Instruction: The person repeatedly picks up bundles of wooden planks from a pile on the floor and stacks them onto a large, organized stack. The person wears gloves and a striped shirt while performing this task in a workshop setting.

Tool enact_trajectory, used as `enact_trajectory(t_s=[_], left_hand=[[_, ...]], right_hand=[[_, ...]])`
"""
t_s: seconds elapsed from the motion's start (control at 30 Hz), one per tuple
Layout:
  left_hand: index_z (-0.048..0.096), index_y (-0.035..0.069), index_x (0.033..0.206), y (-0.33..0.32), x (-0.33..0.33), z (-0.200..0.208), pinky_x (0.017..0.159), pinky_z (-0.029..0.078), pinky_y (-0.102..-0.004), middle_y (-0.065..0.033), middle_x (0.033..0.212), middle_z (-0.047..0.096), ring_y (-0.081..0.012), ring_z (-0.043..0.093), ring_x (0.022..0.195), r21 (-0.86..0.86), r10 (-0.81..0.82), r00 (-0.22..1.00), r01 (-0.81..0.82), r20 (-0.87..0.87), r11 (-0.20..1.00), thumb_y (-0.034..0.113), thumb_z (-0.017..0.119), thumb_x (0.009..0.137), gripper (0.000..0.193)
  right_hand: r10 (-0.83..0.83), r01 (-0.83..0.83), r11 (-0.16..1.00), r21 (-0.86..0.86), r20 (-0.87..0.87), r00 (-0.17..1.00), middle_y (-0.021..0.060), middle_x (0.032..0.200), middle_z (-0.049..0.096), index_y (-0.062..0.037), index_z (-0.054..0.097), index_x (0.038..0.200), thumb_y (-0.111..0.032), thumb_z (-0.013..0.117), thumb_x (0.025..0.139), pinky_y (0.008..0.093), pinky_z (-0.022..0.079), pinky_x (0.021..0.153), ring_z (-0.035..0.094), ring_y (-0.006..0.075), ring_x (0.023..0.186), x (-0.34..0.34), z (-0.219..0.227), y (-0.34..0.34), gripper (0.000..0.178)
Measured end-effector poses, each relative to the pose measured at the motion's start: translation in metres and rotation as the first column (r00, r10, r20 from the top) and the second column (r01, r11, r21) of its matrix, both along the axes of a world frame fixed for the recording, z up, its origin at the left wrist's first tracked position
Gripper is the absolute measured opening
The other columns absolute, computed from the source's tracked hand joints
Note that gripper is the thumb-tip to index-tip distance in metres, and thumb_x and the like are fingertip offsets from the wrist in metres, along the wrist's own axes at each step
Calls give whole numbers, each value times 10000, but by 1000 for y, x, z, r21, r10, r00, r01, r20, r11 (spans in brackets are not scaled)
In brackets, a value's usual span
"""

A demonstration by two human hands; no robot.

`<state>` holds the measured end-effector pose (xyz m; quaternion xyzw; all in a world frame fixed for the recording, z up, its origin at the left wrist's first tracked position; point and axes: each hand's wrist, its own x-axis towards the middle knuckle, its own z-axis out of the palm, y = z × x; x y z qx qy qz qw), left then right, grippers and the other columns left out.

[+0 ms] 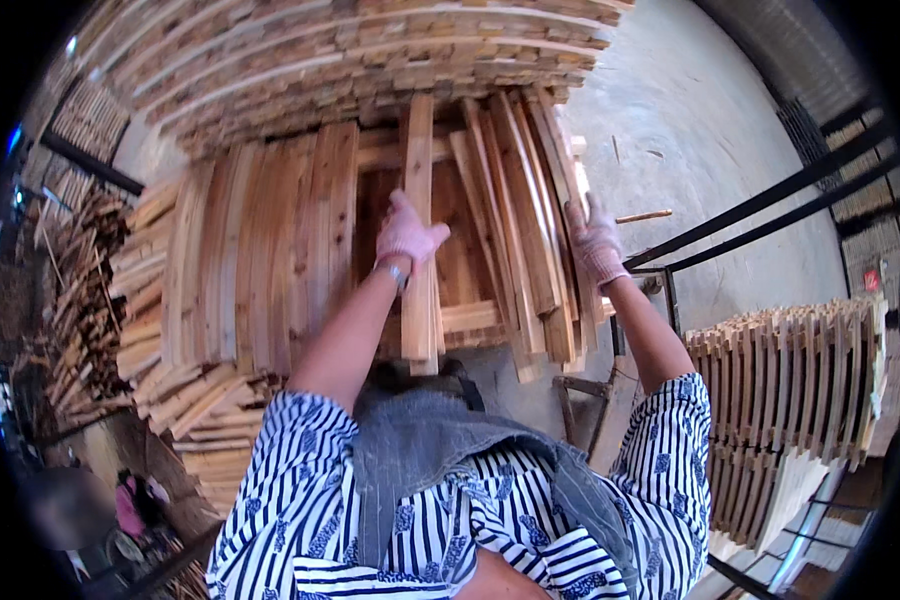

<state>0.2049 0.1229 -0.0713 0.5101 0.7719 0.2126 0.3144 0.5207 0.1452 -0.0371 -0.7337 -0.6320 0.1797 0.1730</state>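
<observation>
My left hand (407, 235), in a pale pinkish work glove, grips a narrow wooden board (419, 150) that lies lengthwise over a gap in the stack. Its fingers are along the board's left side and the thumb is at the right; more board ends show beneath it. My right hand (597, 242), gloved alike, closes on the outer edge of a bunch of loose boards (515, 200), which lean together on edge, slightly fanned. Left of the gap, a row of flat boards (260, 240) lies side by side. Darker wood shows at the bottom of the gap.
A tall stack of boards (370, 60) stands beyond. Scrap wood (75, 310) is heaped at left, with splayed boards (200, 400) nearer. Black metal bars (760, 215) cross at right, above a slatted wood stack (790, 375). A stick (644, 216) juts out beside my right hand.
</observation>
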Motion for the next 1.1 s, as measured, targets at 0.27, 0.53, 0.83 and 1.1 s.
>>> enact_trajectory(t_s=[0.27, 0.53, 0.83, 1.1], left_hand=[[329, -18, 1377, -9, -52, 13, 956, 508, -400, -286, 1192, 625, -325, 646, 1096, -15, 68, 974, -67, 216, 998, 251, 733, 800, 753], [-8, 96, 1576, -18, -41, -25, 1068, 452, -464, -245, 1575, 288, -438, 493, 1313, 132, 81, 967, -50, -241, 990, 184, 717, 855, 1027], [398, -31, 1417, -68, -141, -36, 1209, 182, -537, -255, 1522, 380, -406, 288, 1455, 274, -46, 735, 309, -676, 911, 378, 462, 985, 598], [447, -7, 1413, -65, -148, -34, 1194, 245, -501, -253, 1483, 446, -410, 374, 1405, 310, -38, 881, 206, -472, 928, 310, 477, 991, 529]], right_hand=[[551, -350, 785, 512, -317, 772, 254, 1395, 519, 0, 456, 1427, -330, 695, 932, 426, 424, 1094, 501, 395, 1315, -116, 42, -56, 641], [9, -136, 956, -258, -442, 897, 300, 1407, 521, -23, 331, 1510, -524, 540, 960, 431, 402, 1103, 491, 413, 1337, -236, -43, -30, 773], [138, -353, 917, -185, -685, 715, 302, 1314, 588, -13, 272, 1513, -340, 568, 974, 428, 475, 1012, 577, 432, 1228, -259, -112, -37, 697], [213, -262, 958, -114, -324, 922, 288, 1351, 514, -30, 357, 1441, -423, 583, 941, 468, 432, 1061, 532, 461, 1224, -275, -43, -59, 675]])
